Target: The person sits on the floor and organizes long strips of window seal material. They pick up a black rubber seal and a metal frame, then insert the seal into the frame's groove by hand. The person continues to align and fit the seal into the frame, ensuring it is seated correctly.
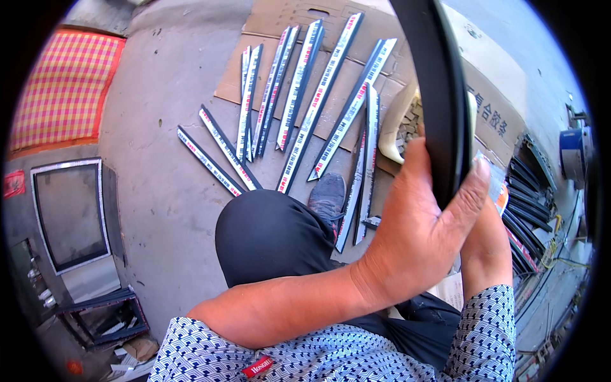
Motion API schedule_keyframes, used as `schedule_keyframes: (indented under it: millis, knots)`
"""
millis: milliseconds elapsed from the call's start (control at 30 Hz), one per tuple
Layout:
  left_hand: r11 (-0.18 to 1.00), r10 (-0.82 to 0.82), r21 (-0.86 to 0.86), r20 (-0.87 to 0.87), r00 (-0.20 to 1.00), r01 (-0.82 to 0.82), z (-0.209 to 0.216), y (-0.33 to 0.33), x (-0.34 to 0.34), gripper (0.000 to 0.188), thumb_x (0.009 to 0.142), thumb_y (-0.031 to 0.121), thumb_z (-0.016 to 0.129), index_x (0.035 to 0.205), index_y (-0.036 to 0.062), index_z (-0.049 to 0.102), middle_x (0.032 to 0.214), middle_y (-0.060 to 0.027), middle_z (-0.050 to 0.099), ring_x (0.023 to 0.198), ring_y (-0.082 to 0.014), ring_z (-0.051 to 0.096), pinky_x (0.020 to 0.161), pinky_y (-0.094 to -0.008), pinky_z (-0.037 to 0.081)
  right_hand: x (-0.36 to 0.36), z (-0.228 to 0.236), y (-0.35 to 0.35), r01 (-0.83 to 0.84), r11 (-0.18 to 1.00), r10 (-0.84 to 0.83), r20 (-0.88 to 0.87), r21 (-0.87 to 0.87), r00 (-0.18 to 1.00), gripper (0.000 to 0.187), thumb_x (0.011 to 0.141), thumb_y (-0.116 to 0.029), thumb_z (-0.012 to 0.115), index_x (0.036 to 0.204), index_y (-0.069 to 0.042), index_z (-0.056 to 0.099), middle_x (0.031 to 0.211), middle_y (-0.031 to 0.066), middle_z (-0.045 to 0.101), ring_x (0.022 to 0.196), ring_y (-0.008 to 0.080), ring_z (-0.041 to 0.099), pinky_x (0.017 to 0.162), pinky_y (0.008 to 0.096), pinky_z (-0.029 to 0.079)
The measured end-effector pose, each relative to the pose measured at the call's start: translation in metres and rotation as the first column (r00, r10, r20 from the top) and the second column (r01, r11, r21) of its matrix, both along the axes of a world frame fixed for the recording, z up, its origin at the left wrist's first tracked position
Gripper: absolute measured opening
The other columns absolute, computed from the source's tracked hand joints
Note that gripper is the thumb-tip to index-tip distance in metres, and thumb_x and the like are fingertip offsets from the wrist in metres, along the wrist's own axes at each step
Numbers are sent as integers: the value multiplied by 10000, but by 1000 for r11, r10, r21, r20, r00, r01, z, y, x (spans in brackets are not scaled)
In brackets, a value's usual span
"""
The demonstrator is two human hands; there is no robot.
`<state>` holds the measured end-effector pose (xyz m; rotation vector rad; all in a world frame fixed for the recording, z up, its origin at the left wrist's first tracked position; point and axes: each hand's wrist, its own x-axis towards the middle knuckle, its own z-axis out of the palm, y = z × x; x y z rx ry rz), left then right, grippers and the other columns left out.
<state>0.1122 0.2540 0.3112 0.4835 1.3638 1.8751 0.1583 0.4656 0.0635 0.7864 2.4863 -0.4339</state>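
Bar (443,95): long, black and slightly curved in this wide view; held upright right of centre, running out of the top edge.
Left hand (410,239): clamped round the bar's lower part, fingers on one side, thumb on the other; its forearm crosses from the lower left.
Right hand (485,239): close behind the left, mostly hidden; I cannot tell whether it grips.
Sleeves (487,331): white with a dark blue pattern.
Knee (273,235): in black cloth, below centre, with a grey shoe (328,194) just beyond.
Strips (321,102): black with white, printed faces, fanned out past the knee, some on the grey floor (165,146), others on cardboard (273,16).
Tub (386,137): cream, holding small tan blocks, partly behind the bar.
Far right: a heap of black pieces (528,197) near a blue round object (571,149).
Far left: a red-and-yellow checked cloth (67,86) above a silver-edged frame (70,216).
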Motion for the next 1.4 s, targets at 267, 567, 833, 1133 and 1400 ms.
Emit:
schedule_keyframes:
  millis: [267, 567, 833, 1133, 1400]
  knots:
    - [1000, -3, 13, 190, 982, 1, 8, 5, -8, 326, 1077, 382, 632, 1082, 59, 593, 864, -2, 615, 761, -85, 626, 705, -249, 551, 5, 73, -4, 398, 695, -699, -433, -599, 569, 324, 1035, -268, 628, 1149, 26, 554, 1036, 131, 674, 857, 185, 733, 709, 335, 633]
    - [996, 47, 59, 242, 969, -63, 2, 9, -16, 337, 1063, 396, 651, 1066, 65, 584, 893, -35, 591, 827, -134, 634, 800, -335, 604, 90, 153, -29, 107, 269, -956, -252, -957, 148, 226, 1054, -244, 674, 1141, -53, 589, 942, 14, 612, 786, 86, 568, 700, 256, 491]
    - [996, 35, 70, 260, 965, -55, -7, 15, -15, 348, 1069, 377, 642, 1043, 43, 546, 883, -53, 574, 842, -195, 649, 826, -399, 601, 186, 225, -104, 85, 304, -951, -298, -949, 77, 204, 1010, -257, 747, 1079, -80, 672, 827, -44, 613, 650, 33, 488, 575, 199, 398]
    - [996, 83, -7, 269, 960, -84, -9, 20, -6, 391, 1054, 379, 663, 1037, 8, 541, 889, -83, 561, 848, -228, 649, 774, -417, 621, 203, 247, -158, 50, 441, -898, -440, -896, 23, 201, 950, -193, 817, 1089, -66, 747, 1005, -20, 669, 852, 56, 651, 771, 226, 554]
    - [1000, 16, 4, 272, 962, -18, -8, 20, -1, 376, 1050, 369, 674, 1038, 25, 522, 906, -78, 545, 889, -227, 637, 825, -433, 613, 187, 234, -171, 134, 766, -635, -773, -629, 5, 197, 937, -172, 823, 1097, -62, 785, 1039, -7, 618, 824, 32, 607, 680, 186, 513]
